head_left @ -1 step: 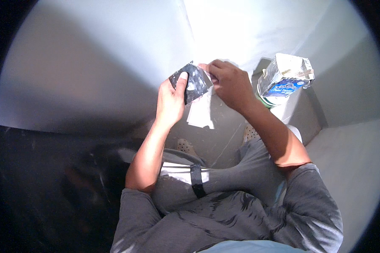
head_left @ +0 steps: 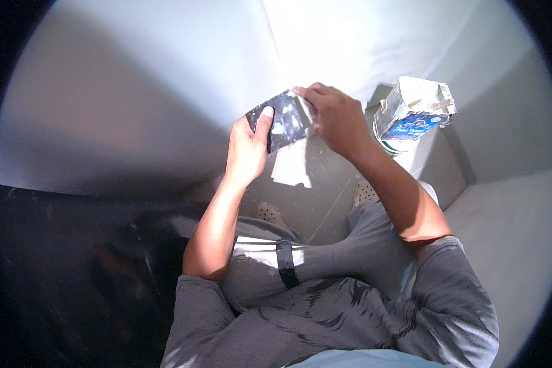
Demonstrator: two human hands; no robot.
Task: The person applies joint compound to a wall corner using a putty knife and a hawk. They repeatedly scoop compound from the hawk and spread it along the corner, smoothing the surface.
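My left hand (head_left: 249,147) grips a dark flat plate (head_left: 288,127) smeared with white. Its thumb lies across the top face, and the other fingers are hidden underneath. At the plate's far right edge is my right hand (head_left: 337,121), its fingers pressed together in a pinch. A thin greyish strip (head_left: 307,109) shows between those fingertips and the plate; I cannot tell whether it is a separate blade. Below the plate, a white sheet (head_left: 293,165) lies on the grey floor.
To the right, a smeared box-shaped can (head_left: 411,110) with a blue label sits on a round white container (head_left: 395,146). Pale walls (head_left: 135,80) meet in a corner ahead. My feet in perforated shoes (head_left: 270,213) rest below my hands. Dark surface (head_left: 73,264) lies at left.
My right hand has shifted slightly up and left along the plate's edge. More of the plate's smeared face shows. My left hand stays almost in place.
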